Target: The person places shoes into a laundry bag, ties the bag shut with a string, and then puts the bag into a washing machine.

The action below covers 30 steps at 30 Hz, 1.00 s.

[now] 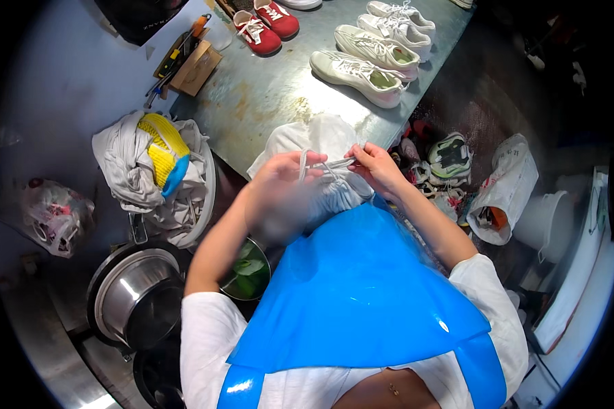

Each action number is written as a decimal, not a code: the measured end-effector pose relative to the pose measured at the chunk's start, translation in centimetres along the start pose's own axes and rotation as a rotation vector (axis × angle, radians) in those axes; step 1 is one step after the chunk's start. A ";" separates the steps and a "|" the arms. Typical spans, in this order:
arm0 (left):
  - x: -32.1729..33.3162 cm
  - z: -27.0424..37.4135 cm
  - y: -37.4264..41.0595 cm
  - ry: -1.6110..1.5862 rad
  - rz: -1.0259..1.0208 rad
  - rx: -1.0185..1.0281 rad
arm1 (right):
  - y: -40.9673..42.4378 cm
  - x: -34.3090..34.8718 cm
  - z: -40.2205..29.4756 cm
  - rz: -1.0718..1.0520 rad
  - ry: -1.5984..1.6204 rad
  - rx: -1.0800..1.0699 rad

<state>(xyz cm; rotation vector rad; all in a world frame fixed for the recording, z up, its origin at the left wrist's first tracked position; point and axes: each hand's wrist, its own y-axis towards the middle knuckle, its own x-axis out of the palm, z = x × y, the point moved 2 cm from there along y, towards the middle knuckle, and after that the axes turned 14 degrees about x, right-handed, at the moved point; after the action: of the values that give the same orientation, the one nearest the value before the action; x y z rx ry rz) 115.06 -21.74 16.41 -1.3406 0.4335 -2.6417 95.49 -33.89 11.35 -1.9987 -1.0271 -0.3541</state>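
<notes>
A light grey cloth bag with a gathered, cinched neck lies at the near edge of the metal-topped table, against a blue apron. My left hand is at the left of the neck, a loop of grey cord passing around its fingers. On the right, my right hand pinches the strands of the cord between thumb and fingers. The cord runs between both hands above the gathered cloth. What the bag holds is hidden, and a blurred patch covers part of the view below my left wrist.
White sneakers and red shoes stand on the table. At left are a box of tools, a bucket of grey cloths and steel pots. More shoes and a white sack lie at right.
</notes>
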 end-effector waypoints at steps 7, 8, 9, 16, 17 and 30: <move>-1.8 -5.1 1.9 0.003 0.339 0.410 | -3.2 -1.1 -1.0 0.106 -0.116 -0.113; -1.7 -4.9 2.1 0.175 0.327 0.401 | -3.4 -1.0 -1.1 0.122 -0.112 -0.126; -1.5 -4.5 2.1 0.348 0.313 0.393 | -3.7 -0.8 -1.3 0.137 -0.109 -0.138; 1.3 -1.7 2.2 0.735 0.002 0.246 | -3.6 2.6 -5.8 0.106 -0.460 -0.303; 1.7 -1.7 2.0 0.761 -0.015 0.161 | -3.5 3.4 -6.2 0.069 -0.438 -0.298; -0.6 -3.7 4.4 1.007 0.041 0.191 | 3.5 4.3 -9.5 0.119 -0.475 -0.383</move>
<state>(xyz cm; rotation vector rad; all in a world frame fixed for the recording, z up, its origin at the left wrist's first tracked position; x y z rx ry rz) 112.48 -25.06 12.48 0.1346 0.2731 -3.0204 101.99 -40.17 17.68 -2.5555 -1.1840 -0.0022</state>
